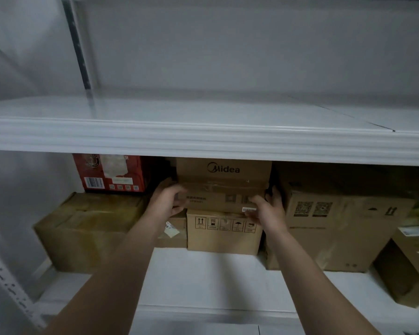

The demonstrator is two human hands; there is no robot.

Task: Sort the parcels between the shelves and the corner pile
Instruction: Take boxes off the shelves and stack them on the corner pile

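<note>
Both arms reach forward into the lower bay of a white metal shelf unit. The brown cardboard box printed "Midea" (224, 180) sits at the middle of the bay, tucked under the white upper shelf board (203, 134) and stacked on a smaller brown cardboard box with black handling symbols (224, 234).

Left hand (169, 199) is at the Midea box's 8 o'clock corner, fingers curled onto the front face and left side, holding it. Right hand (267, 209) is at its 4 o'clock corner, fingers wrapped round the right edge, thumb on the front near a small white barcode sticker. Both grips are closed on the box. Can't tell if it is lifted off the symbol box; they look in contact.

At 9 o'clock of the Midea box is a red printed carton with a barcode (109, 174), resting on a large tape-wrapped brown cardboard box (87, 228). Between that and the symbol box is a small brown box with a white label (173, 229), partly hidden by the left forearm. At 3 o'clock is a large brown cardboard box with two QR codes (336, 226), touching or just beside the right hand. At 4 o'clock, at the frame edge, is a tilted brown carton with a white label (406, 269).

All of these stand on the white lower shelf board (203, 274). A grey perforated metal upright (79, 44) is at 11 o'clock.
</note>
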